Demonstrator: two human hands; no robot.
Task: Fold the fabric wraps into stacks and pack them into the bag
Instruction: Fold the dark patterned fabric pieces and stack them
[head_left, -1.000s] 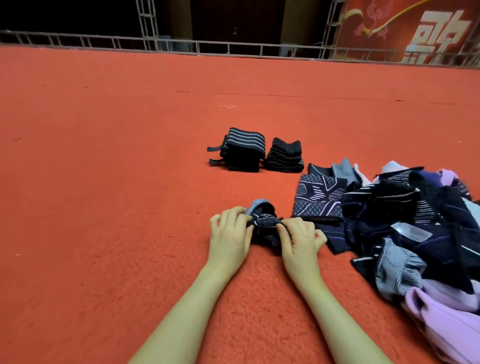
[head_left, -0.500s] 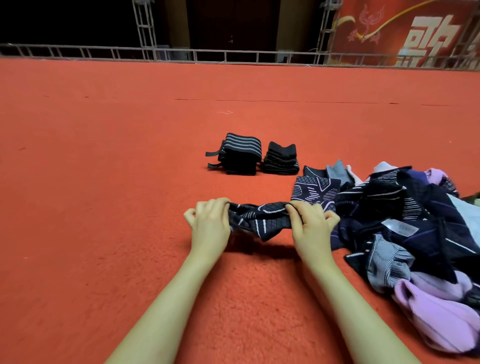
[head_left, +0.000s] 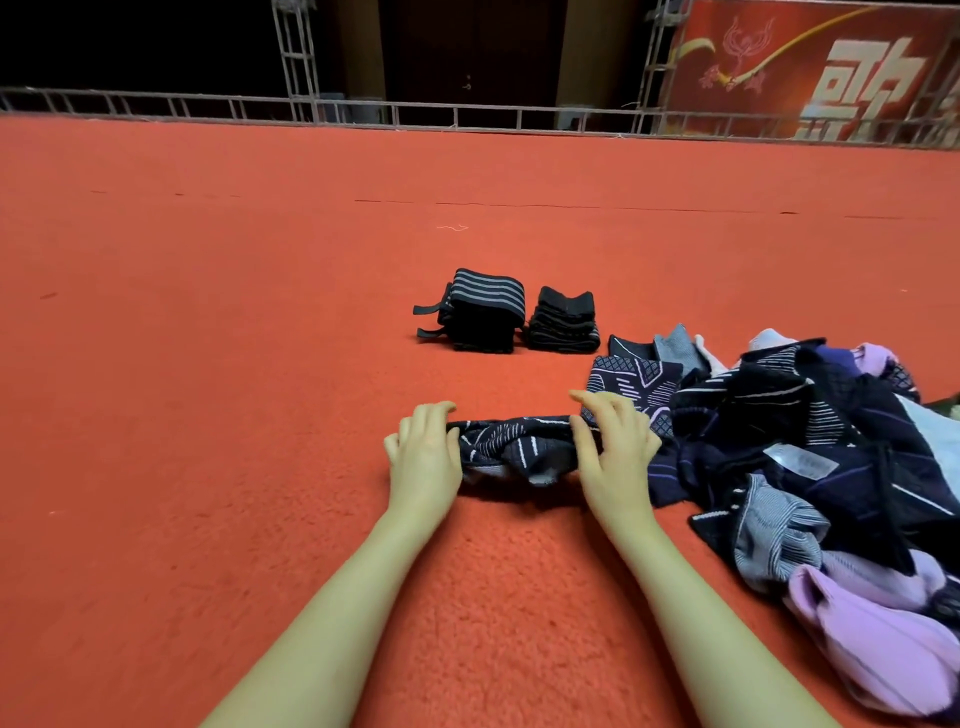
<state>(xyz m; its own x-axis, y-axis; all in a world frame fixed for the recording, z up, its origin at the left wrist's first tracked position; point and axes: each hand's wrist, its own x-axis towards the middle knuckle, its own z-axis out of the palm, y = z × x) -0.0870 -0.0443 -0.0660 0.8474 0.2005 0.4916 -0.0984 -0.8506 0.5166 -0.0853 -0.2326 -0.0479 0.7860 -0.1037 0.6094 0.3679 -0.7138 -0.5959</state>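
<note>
On red carpet (head_left: 260, 415), left hand (head_left: 423, 460) and right hand (head_left: 613, 452) grips pinching patterned wrap (head_left: 514, 449), banner (head_left: 810, 67) writing unreadable

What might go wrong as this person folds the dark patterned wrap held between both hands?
The wrap sags and bunches between the left hand and right hand, so the fold may come out uneven. The loose pile lies right beside the right hand and could snag or get dragged along. No bag is in view for packing.

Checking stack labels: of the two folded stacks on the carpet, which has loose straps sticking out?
The left stack, topped by a grey-striped wrap: two black straps poke out its left side. The all-black stack beside it shows none.
</note>
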